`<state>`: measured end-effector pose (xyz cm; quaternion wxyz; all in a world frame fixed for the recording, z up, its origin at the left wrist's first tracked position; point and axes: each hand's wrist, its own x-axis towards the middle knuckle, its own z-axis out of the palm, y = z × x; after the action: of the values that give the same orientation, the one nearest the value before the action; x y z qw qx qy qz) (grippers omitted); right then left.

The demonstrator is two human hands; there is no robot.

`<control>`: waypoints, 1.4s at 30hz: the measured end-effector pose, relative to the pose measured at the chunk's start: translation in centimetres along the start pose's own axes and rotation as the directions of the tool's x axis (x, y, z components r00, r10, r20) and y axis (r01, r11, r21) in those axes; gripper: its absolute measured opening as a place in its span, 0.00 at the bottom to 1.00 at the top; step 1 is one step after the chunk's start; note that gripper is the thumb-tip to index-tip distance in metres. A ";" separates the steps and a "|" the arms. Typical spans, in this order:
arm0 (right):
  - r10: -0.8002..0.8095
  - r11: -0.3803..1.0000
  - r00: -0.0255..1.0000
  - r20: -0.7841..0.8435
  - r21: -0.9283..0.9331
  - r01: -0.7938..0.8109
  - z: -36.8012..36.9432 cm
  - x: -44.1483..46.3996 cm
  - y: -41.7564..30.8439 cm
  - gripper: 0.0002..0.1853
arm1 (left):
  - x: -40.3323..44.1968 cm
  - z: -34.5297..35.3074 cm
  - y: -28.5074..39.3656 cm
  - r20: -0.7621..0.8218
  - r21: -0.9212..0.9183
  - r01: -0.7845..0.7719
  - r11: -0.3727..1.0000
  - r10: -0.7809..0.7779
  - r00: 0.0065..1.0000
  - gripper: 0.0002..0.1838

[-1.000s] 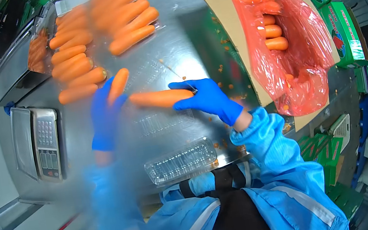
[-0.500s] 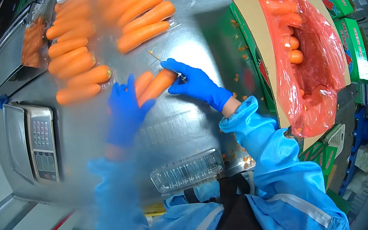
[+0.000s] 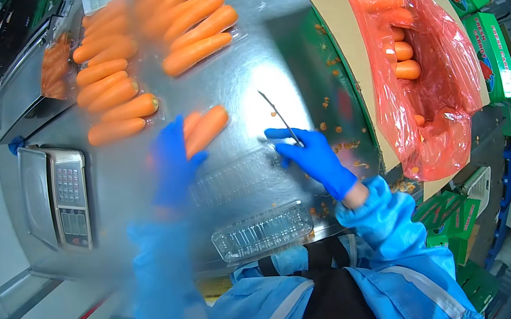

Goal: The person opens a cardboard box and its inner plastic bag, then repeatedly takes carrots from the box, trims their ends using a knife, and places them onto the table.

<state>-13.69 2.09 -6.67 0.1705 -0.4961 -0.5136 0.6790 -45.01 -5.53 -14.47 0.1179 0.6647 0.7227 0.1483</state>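
Observation:
Two carrots (image 3: 207, 130) lie side by side against the fingers and thumb of my left hand (image 3: 174, 163), which is gloved in blue and closed on them. My right hand (image 3: 314, 155), also in a blue glove, grips a thin dark knife (image 3: 279, 113) whose blade points up and away. Below my hands sits a clear plastic tray (image 3: 263, 231) near the table's front edge. Another clear tray (image 3: 225, 181), blurred, lies just above it. Rows of carrots (image 3: 196, 24) rest in clear trays at the upper left.
An open cardboard box (image 3: 359, 74) lined with red plastic (image 3: 450, 69) holds carrots at the right. Orange scraps are scattered beside it. Green cartons (image 3: 493, 55) stand beyond. A digital scale (image 3: 70, 197) sits at the left.
My left hand now holds both carrots by itself. My right hand has come away from the carrot, moving right and down with the knife. The head view has shifted slightly.

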 end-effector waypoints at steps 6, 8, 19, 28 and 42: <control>0.128 0.990 0.992 0.019 0.049 -0.129 -0.2 -10.2 4.4 0.17 | -3.4 -7.6 -0.7 0.053 0.407 0.166 0.898 -0.205 0.977 0.52; 0.132 0.987 0.990 0.042 0.084 -0.135 0.6 -11.5 6.0 0.16 | -5.0 -5.3 -8.5 -0.032 0.405 0.325 0.855 -0.342 0.939 0.52; 0.006 0.990 0.997 -0.073 -0.141 -0.016 1.0 -13.3 5.9 0.17 | -6.7 -0.4 3.1 -0.122 -0.158 -0.097 0.983 0.078 0.990 0.34; -0.274 0.944 0.961 -0.016 -0.193 0.266 -4.2 -18.1 7.5 0.21 | -3.6 2.9 8.0 -0.183 0.077 -0.130 0.989 0.142 0.973 0.24; -0.128 0.970 0.895 -0.426 0.136 0.204 -20.5 -26.6 0.5 0.14 | 8.1 -11.5 36.3 -0.061 -0.644 -0.242 0.725 0.266 0.962 0.14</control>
<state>15.83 -7.03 6.54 0.3763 -0.5659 -0.4440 0.5840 -16.31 4.52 9.92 0.3310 0.6781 0.5271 0.3909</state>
